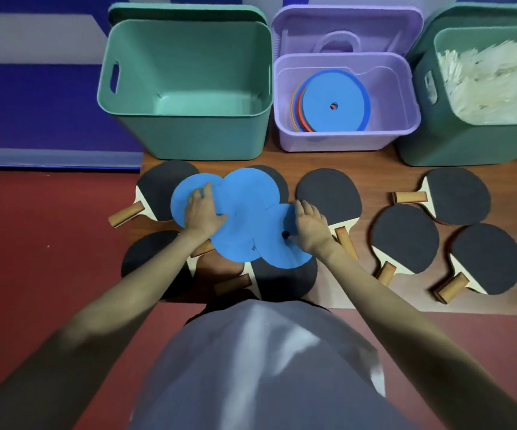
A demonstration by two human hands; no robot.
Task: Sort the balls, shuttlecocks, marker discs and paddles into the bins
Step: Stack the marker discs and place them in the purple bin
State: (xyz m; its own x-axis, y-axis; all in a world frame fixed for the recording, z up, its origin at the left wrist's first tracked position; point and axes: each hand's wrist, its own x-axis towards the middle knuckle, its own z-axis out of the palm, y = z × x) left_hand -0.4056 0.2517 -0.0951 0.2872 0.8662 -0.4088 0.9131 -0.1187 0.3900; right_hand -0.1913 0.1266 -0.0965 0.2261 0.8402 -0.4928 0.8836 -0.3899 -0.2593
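Both hands are gathering the blue marker discs (244, 212) lying over the paddles (328, 193): left hand (203, 209) presses flat, fingers straight, right hand (309, 226) pinches one disc's edge. Probably stacking them for the purple bin (344, 131) just behind, which already holds discs.

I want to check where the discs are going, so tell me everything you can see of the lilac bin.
The lilac bin is a small, rounded-rectangular tub of translucent-looking plastic, standing upright and open on the wooden floor panel, between two green bins. Its lilac lid stands propped behind it. Inside lies a stack of marker discs: blue on top, red and orange edges beneath.
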